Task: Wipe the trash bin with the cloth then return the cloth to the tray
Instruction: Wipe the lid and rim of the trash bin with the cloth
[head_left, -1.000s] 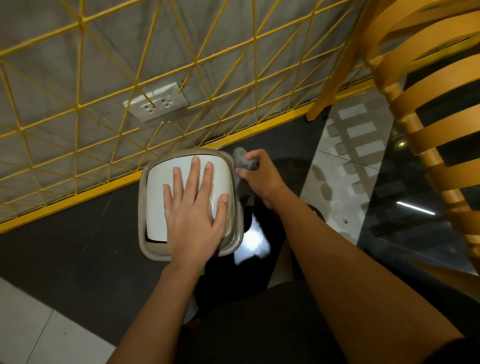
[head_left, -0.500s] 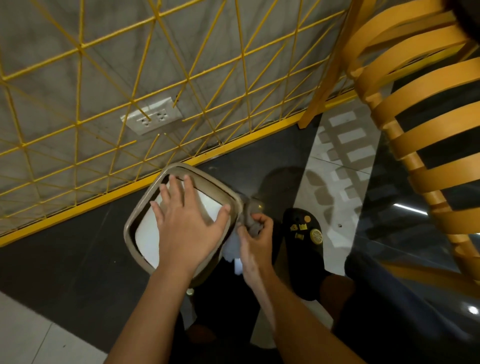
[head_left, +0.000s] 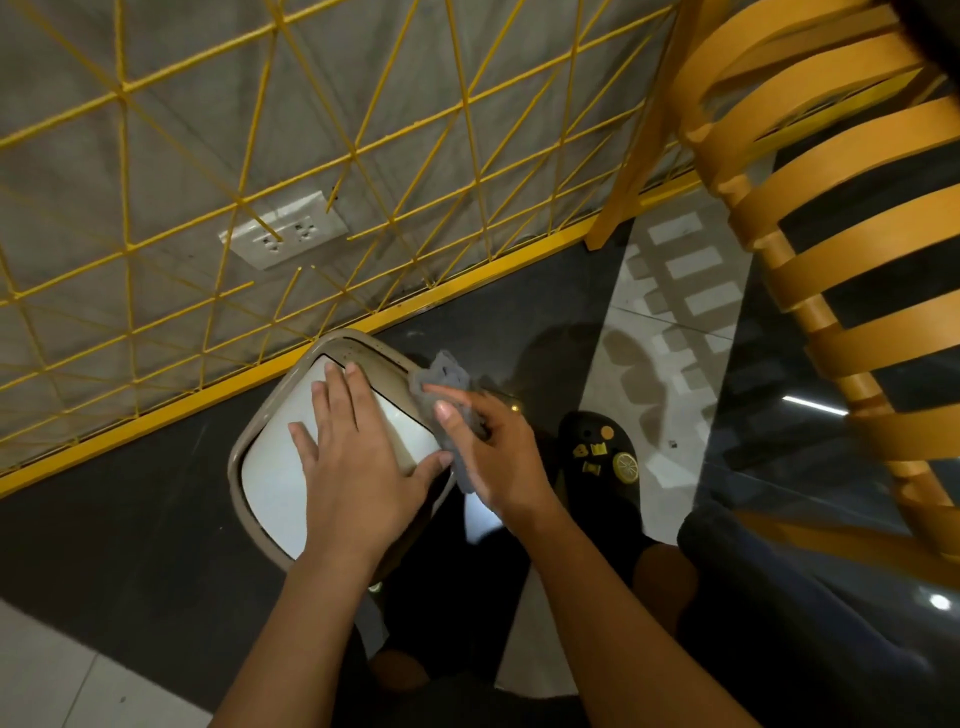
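Left hand (head_left: 358, 483): flat on the white lid (head_left: 270, 483) of the trash bin (head_left: 244, 452) — fingers spread.
Right hand (head_left: 498, 457): fingers clamped on the grey cloth (head_left: 441, 376) — at the bin's right rim.

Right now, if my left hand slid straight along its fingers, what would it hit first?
Probably the bin's far rim, just past the left hand's fingertips on the lid; beyond that, the yellow rail.

Wears a black clog (head_left: 597, 452) with a rounded toe, studded with small yellow charms (head_left: 623, 465), among them a lemon slice. Dressed in dark cloth (head_left: 805, 623) over the thighs, with bare knees (head_left: 665, 571). Bare too along both forearms (head_left: 597, 597), left hand (head_left: 353, 467) and right hand (head_left: 493, 457) likewise, with short nails.
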